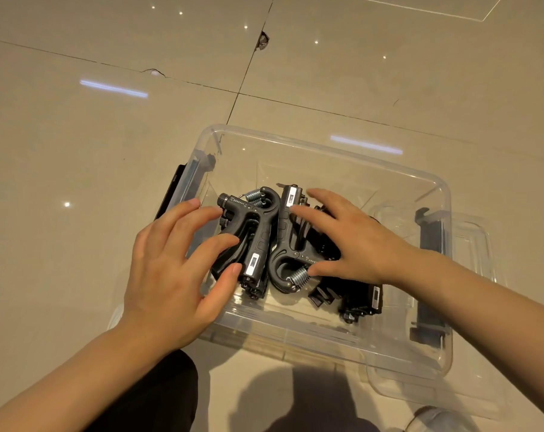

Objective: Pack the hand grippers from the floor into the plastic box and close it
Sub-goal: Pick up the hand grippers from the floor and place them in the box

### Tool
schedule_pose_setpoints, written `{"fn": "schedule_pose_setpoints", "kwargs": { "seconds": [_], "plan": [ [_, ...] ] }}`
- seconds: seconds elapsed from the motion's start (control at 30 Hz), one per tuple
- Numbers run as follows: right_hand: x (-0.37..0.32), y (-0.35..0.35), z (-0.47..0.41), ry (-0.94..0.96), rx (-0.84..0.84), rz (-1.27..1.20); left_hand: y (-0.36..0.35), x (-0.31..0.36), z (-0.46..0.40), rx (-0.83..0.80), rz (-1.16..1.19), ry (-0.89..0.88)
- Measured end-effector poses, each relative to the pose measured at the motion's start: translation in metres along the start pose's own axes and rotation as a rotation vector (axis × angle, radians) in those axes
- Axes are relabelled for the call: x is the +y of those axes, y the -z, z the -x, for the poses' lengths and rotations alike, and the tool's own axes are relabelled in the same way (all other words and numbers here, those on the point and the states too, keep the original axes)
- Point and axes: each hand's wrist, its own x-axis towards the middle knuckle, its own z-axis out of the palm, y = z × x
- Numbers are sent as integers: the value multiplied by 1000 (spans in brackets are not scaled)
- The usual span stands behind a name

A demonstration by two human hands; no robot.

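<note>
A clear plastic box (320, 148) stands open on the tiled floor in front of me. Several black hand grippers with steel springs lie inside it: one on the left (255, 232), one in the middle (287, 244), another at the near right (362, 299). My left hand (171, 269) hovers over the box's left side, fingers spread, its fingertips at the left hand gripper. My right hand (348, 241) rests flat on the grippers in the middle, fingers apart. Neither hand holds anything.
The clear lid (470, 244) lies under and beside the box on the right. Black latches sit on the box's left (174, 191) and right (431, 241) ends. Beige tiles with a chipped joint (263, 40) surround it. My dark trouser leg (158, 397) is below.
</note>
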Motion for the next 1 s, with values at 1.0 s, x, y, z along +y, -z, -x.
{"fn": "schedule_pose_setpoints", "kwargs": {
  "seconds": [1.0],
  "plan": [
    [-14, 20, 40, -217, -11, -121, -3, -2, -3, -116, -65, -56]
  ]
}}
